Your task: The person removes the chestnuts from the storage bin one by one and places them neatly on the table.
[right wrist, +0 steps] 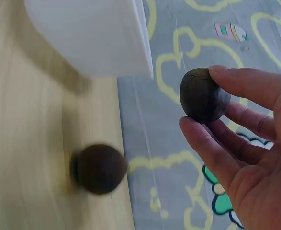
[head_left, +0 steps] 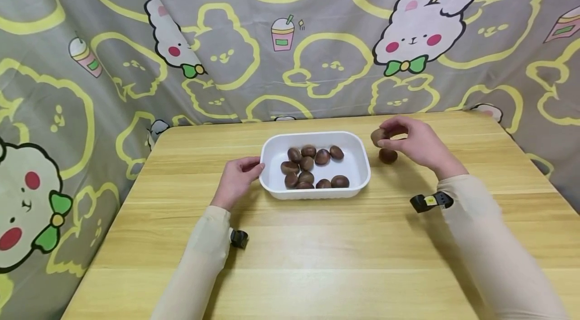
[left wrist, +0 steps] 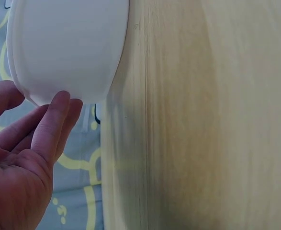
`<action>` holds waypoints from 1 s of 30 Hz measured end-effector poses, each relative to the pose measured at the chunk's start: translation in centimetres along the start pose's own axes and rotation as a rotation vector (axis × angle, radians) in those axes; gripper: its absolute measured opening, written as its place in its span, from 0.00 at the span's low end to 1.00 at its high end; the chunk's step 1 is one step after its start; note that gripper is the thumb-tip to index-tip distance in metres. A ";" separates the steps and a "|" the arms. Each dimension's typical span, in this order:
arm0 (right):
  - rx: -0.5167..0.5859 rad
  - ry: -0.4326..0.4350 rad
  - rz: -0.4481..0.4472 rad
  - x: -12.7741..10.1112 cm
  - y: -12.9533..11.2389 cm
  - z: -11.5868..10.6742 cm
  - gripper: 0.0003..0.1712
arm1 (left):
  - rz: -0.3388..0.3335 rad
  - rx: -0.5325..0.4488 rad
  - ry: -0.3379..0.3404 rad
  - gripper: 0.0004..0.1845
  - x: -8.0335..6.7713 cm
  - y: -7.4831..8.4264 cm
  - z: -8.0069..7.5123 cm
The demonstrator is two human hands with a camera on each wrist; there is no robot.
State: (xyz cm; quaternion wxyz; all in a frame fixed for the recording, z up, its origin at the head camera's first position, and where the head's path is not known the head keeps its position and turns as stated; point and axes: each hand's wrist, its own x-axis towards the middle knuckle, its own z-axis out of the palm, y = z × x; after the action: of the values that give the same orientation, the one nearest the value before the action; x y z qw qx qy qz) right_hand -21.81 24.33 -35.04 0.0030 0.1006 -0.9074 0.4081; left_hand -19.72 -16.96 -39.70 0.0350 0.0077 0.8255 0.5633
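A white plastic tray (head_left: 314, 191) stands on the table with several brown chestnuts (head_left: 322, 157) inside. At its left end, my left hand (head_left: 236, 179) holds the rim, thumb on top and fingertips against the outer wall; the left wrist view shows these fingers (left wrist: 54, 122) on the tray wall (left wrist: 68, 52). Right of the tray, my right hand (head_left: 419, 145) pinches one chestnut (head_left: 377, 137) between thumb and fingertips. In the right wrist view this chestnut (right wrist: 205, 96) is raised above the table. A loose chestnut (head_left: 387, 156) lies on the table just below that hand.
The pale wooden table (head_left: 317, 259) carries the tray. Directly behind its far edge hangs a grey curtain (head_left: 317, 78) with cartoon prints, which also runs along both sides. Black straps with small devices (head_left: 430, 202) are on both wrists.
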 end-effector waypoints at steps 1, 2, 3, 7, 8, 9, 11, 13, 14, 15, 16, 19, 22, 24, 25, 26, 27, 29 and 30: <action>-0.002 0.003 0.003 -0.1 0.3 -0.3 0.27 | 0.001 0.002 -0.001 0.17 0.0 0.0 0.0; -0.006 0.005 0.007 -0.1 0.5 -0.5 0.28 | 0.003 0.004 -0.002 0.17 0.1 0.0 0.0; -0.014 0.010 0.011 -0.2 0.8 -0.8 0.28 | 0.005 0.006 -0.005 0.17 0.1 0.0 0.0; -0.047 0.023 0.035 -0.6 2.0 -1.7 0.28 | 0.015 0.000 -0.021 0.18 0.2 0.1 -0.1; -0.053 0.025 0.041 -0.7 2.4 -2.0 0.28 | 0.016 -0.001 -0.023 0.18 0.2 0.1 -0.1; -0.057 0.027 0.046 -0.8 2.6 -2.2 0.28 | 0.016 -0.003 -0.024 0.18 0.2 0.1 -0.1; -0.063 0.029 0.056 -0.9 3.2 -2.6 0.29 | 0.016 -0.003 -0.025 0.18 0.2 0.0 -0.2; -0.069 0.029 0.068 -1.1 3.8 -2.9 0.29 | 0.017 0.001 -0.024 0.18 0.2 0.0 -0.2; -0.070 0.027 0.073 -1.2 4.1 -3.0 0.29 | 0.017 0.004 -0.022 0.18 0.2 -0.1 -0.3; -0.074 0.026 0.079 -1.3 4.4 -3.1 0.29 | 0.016 0.006 -0.022 0.18 0.2 -0.1 -0.3; -0.073 0.024 0.085 -1.4 4.8 -3.3 0.29 | 0.015 0.006 -0.022 0.17 0.2 -0.2 -0.3; -0.080 0.017 0.104 -1.6 5.9 -3.5 0.30 | 0.007 0.002 -0.023 0.17 0.1 -0.1 -0.3; -0.093 -0.003 0.128 -1.8 7.1 -3.5 0.31 | 0.002 0.002 -0.026 0.18 0.1 -0.1 -0.3; -0.107 -0.018 0.142 -1.9 7.7 -3.5 0.32 | 0.001 0.001 -0.027 0.18 0.1 -0.1 -0.3; -0.112 -0.027 0.148 -1.9 8.0 -3.5 0.32 | 0.002 -0.001 -0.028 0.18 0.1 -0.1 -0.3; -0.113 -0.035 0.155 -1.9 8.2 -3.5 0.33 | 0.003 -0.003 -0.029 0.18 0.1 -0.2 -0.3; -0.116 -0.043 0.160 -2.0 8.4 -3.5 0.33 | 0.004 -0.008 -0.029 0.18 0.1 -0.2 -0.3; -0.119 -0.058 0.168 -2.0 8.9 -3.4 0.34 | 0.007 -0.016 -0.031 0.18 0.1 -0.3 -0.3; -0.113 -0.066 0.169 -2.0 9.0 -3.3 0.34 | 0.009 -0.019 -0.031 0.18 0.1 -0.3 -0.3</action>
State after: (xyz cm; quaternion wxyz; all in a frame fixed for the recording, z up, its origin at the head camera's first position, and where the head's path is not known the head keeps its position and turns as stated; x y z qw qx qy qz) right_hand -21.73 33.00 -39.67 -0.0556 0.0366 -0.9339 0.3513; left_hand -19.83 -17.30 -39.85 0.0456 0.0197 0.8194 0.5711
